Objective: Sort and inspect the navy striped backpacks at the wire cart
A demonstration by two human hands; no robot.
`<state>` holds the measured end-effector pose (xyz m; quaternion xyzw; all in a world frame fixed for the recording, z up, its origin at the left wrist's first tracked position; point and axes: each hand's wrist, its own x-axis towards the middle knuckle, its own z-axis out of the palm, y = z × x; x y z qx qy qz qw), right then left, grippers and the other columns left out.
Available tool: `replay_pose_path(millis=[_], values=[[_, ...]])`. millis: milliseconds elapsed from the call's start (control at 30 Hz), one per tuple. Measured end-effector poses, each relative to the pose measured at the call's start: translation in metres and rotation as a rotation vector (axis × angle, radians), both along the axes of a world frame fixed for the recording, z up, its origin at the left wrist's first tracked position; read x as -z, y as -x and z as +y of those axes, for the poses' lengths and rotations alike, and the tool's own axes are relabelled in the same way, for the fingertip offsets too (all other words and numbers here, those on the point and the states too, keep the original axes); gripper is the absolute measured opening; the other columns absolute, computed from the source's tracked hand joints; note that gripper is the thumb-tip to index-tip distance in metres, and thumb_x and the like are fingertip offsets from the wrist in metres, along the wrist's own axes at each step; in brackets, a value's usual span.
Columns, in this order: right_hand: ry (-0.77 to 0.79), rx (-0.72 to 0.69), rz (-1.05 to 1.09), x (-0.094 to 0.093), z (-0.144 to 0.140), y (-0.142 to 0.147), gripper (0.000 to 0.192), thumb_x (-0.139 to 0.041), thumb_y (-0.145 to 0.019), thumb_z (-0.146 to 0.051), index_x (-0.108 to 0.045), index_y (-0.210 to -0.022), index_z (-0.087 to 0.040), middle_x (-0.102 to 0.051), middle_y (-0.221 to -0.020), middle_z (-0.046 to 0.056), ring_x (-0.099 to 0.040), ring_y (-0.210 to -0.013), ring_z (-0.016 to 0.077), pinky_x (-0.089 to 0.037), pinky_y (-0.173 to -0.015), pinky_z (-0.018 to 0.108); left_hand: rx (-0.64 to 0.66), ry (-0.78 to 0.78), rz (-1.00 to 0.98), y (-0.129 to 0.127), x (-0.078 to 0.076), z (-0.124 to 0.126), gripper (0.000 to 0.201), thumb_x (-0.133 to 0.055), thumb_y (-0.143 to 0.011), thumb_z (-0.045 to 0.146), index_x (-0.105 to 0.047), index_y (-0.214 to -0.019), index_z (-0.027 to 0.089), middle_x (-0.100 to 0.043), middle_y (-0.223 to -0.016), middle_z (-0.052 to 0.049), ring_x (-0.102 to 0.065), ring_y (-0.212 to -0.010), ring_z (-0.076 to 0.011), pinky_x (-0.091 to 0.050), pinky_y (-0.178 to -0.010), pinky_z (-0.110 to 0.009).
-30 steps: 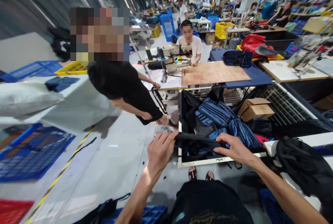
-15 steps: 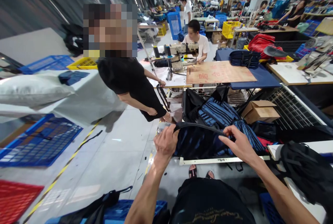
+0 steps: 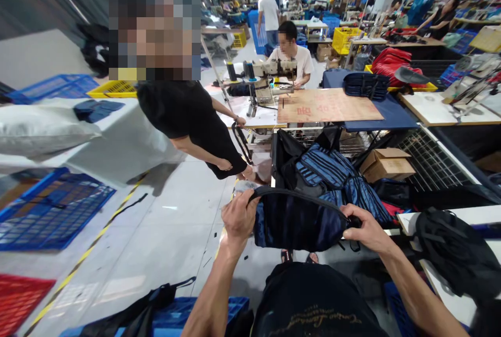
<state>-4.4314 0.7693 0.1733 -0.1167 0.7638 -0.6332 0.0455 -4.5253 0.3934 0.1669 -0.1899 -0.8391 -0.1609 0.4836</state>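
Observation:
A dark navy fabric bag piece (image 3: 299,219) with a black edge along its top hangs between my two hands in front of my body. My left hand (image 3: 239,214) is closed on its upper left corner, thumb over the black edge. My right hand (image 3: 364,226) pinches its right end between thumb and fingers. The top edge bows upward between the hands. Just beyond it, blue and black striped bag pieces (image 3: 329,167) lie heaped in a wire-sided bin (image 3: 450,157).
A cardboard box (image 3: 386,164) sits in the bin. At left stands a person in black (image 3: 188,123) holding a black strap. Behind the bin, another person sits at a sewing machine (image 3: 270,79). A black backpack (image 3: 456,248) lies at right, a blue crate (image 3: 55,212) at left.
My right hand has moved slightly right and down and now grips the piece's end. The dark fabric has come nearer and spreads out more fully. The view has shifted slightly.

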Motion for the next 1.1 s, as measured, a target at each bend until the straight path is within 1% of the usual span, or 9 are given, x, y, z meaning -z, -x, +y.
replay_pose_path(millis=[100,300,467,533,633,767,900,1000,1100], values=[[-0.023,0.094,-0.002,-0.001,-0.001,-0.003,0.052,-0.079,-0.09,-0.072,-0.061,-0.081,-0.024,-0.062,-0.08,-0.001,-0.059,-0.074,0.0187,-0.052,-0.069,0.031,0.0,0.048,0.013,-0.004,-0.001,-0.002,0.01,-0.07,-0.108,0.03,-0.074,-0.104,0.022,-0.074,-0.074,0.0,-0.072,-0.063,-0.0158,-0.043,-0.06,-0.028],[-0.488,0.473,0.299,0.012,-0.009,0.008,0.032,-0.06,-0.109,-0.041,-0.056,-0.08,-0.026,-0.058,-0.079,-0.001,-0.055,-0.07,0.0176,-0.044,-0.067,0.031,0.172,0.266,0.105,-0.019,-0.022,-0.003,0.016,-0.069,-0.104,0.015,-0.073,-0.119,0.021,-0.06,-0.065,0.004,-0.06,-0.054,-0.0143,-0.038,-0.058,-0.03],[-0.589,0.71,0.49,0.026,-0.005,0.012,0.018,-0.061,-0.109,-0.034,-0.063,-0.093,-0.027,-0.068,-0.085,0.002,-0.068,-0.077,0.0212,-0.052,-0.07,0.033,0.23,0.193,0.117,-0.029,-0.032,0.014,0.026,-0.07,-0.103,0.013,-0.069,-0.128,0.02,-0.063,-0.069,0.001,-0.062,-0.057,-0.0156,-0.044,-0.061,-0.029],[-0.578,0.658,0.518,0.02,-0.005,0.011,0.018,-0.068,-0.104,-0.036,-0.068,-0.118,-0.025,-0.076,-0.111,0.009,-0.075,-0.102,0.0271,-0.061,-0.087,0.039,0.261,0.155,0.147,-0.032,-0.037,0.024,0.027,-0.069,-0.104,0.014,-0.069,-0.129,0.021,-0.064,-0.07,0.001,-0.064,-0.06,-0.0163,-0.048,-0.064,-0.028],[-0.628,0.415,0.572,0.003,-0.013,0.009,0.061,-0.069,-0.098,-0.021,-0.056,-0.157,-0.028,-0.068,-0.149,0.014,-0.068,-0.137,0.0327,-0.06,-0.112,0.052,0.383,0.192,0.145,-0.039,-0.047,0.043,0.025,-0.066,-0.103,0.011,-0.071,-0.126,0.022,-0.056,-0.065,0.004,-0.06,-0.056,-0.0147,-0.045,-0.06,-0.028],[-0.652,0.092,0.542,-0.022,-0.029,0.001,0.083,-0.051,-0.088,0.002,-0.056,-0.162,-0.036,-0.072,-0.149,0.007,-0.072,-0.132,0.0255,-0.063,-0.114,0.044,0.449,0.144,0.078,-0.045,-0.056,0.06,0.017,-0.065,-0.106,0.015,-0.07,-0.121,0.02,-0.059,-0.067,0.003,-0.057,-0.056,-0.0151,-0.046,-0.06,-0.029],[-0.573,-0.026,0.452,-0.033,-0.039,-0.007,0.088,-0.056,-0.087,-0.002,-0.048,-0.168,-0.034,-0.059,-0.167,0.006,-0.051,-0.159,0.0269,-0.05,-0.13,0.05,0.465,0.134,-0.012,-0.047,-0.055,0.064,0.011,-0.063,-0.109,0.019,-0.068,-0.118,0.018,-0.067,-0.074,-0.001,-0.064,-0.062,-0.0173,-0.05,-0.064,-0.03],[-0.525,0.022,0.535,-0.026,-0.051,-0.008,0.077,-0.056,-0.094,-0.003,-0.053,-0.165,-0.031,-0.072,-0.152,0.007,-0.063,-0.148,0.0263,-0.057,-0.123,0.048,0.561,0.195,-0.014,-0.052,-0.051,0.071,0.012,-0.06,-0.11,0.018,-0.068,-0.119,0.018,-0.065,-0.071,0.001,-0.061,-0.059,-0.0173,-0.046,-0.061,-0.032],[-0.479,0.058,0.583,-0.013,-0.06,-0.008,0.069,-0.052,-0.102,-0.004,-0.056,-0.164,-0.033,-0.084,-0.122,0.004,-0.082,-0.106,0.0211,-0.069,-0.094,0.036,0.521,0.098,-0.199,-0.058,-0.042,0.078,0.011,-0.066,-0.109,0.026,-0.069,-0.119,0.021,-0.07,-0.076,0.0,-0.066,-0.062,-0.0172,-0.048,-0.061,-0.03]])
